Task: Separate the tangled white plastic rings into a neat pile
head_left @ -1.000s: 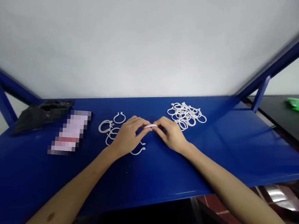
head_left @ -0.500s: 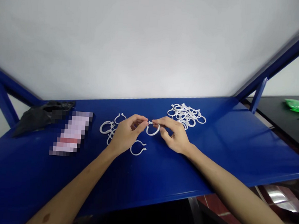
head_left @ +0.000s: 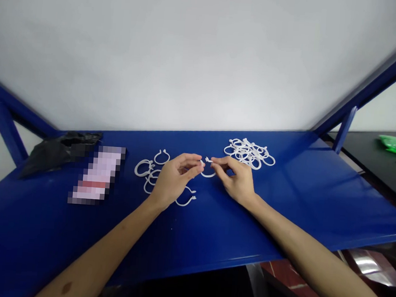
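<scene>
Left hand (head_left: 174,179) and right hand (head_left: 238,179), each with a fingertip grip on one gapped white ring (head_left: 208,176) over the blue bench (head_left: 226,227), scattered rings (head_left: 161,164) at left, piled rings (head_left: 247,153) near the right hand

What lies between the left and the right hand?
The head view shows an open white ring, held by the left hand and the right hand.

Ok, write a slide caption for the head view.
Left hand and right hand hold an open white ring over a blue table, a pile of similar rings lying beyond.
</scene>
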